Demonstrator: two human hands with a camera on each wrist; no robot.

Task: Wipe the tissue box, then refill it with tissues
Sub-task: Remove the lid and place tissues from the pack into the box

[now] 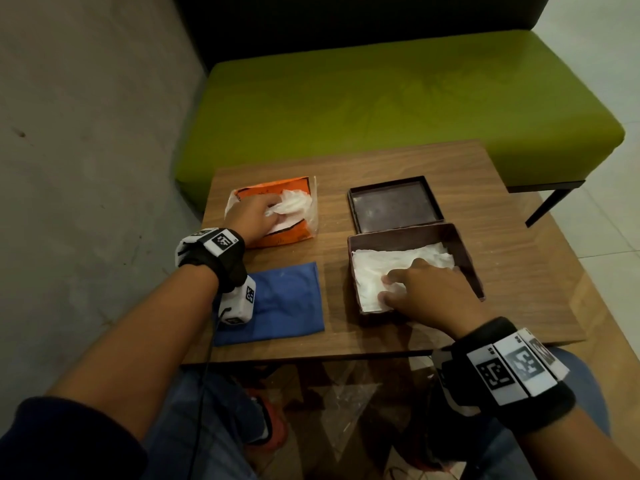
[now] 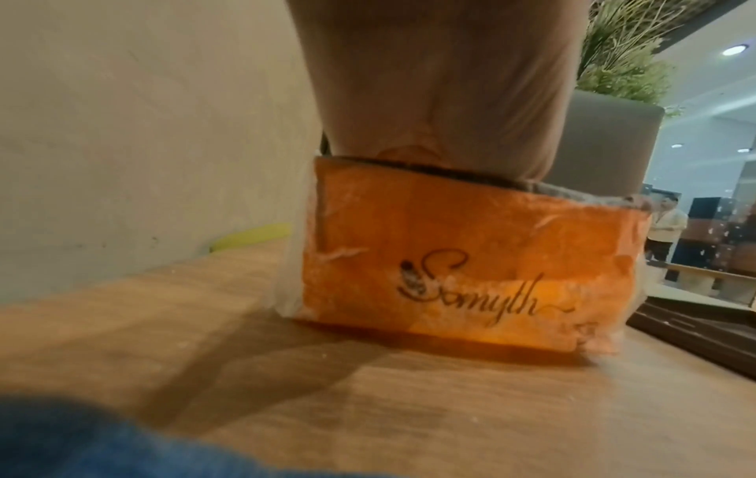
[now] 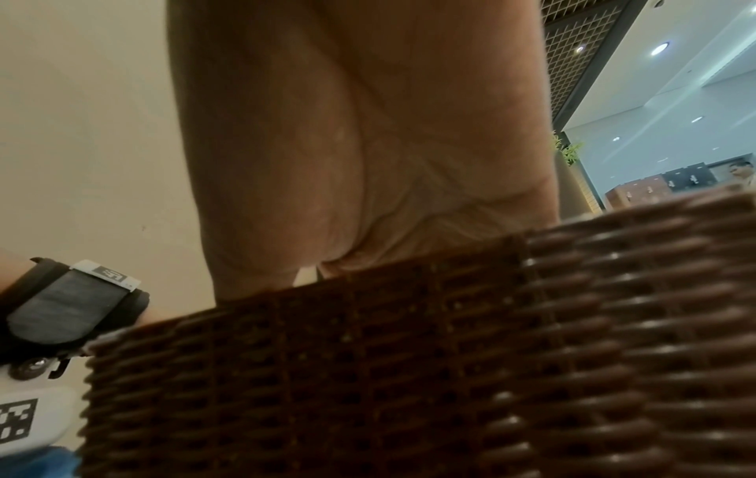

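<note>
L hand (image 1: 254, 216) grips tissues (image 1: 291, 204) in orange pack (image 1: 287, 233). R hand (image 1: 429, 289), fingers flat, presses tissues in brown box (image 1: 465, 251).

Green bench (image 1: 398, 109) behind wooden table (image 1: 502, 237); potted plant (image 2: 621, 74); grey wall (image 1: 86, 133).

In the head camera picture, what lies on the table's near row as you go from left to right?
Blue cloth → brown box with white tissues in it, the right hand resting on them.
</note>
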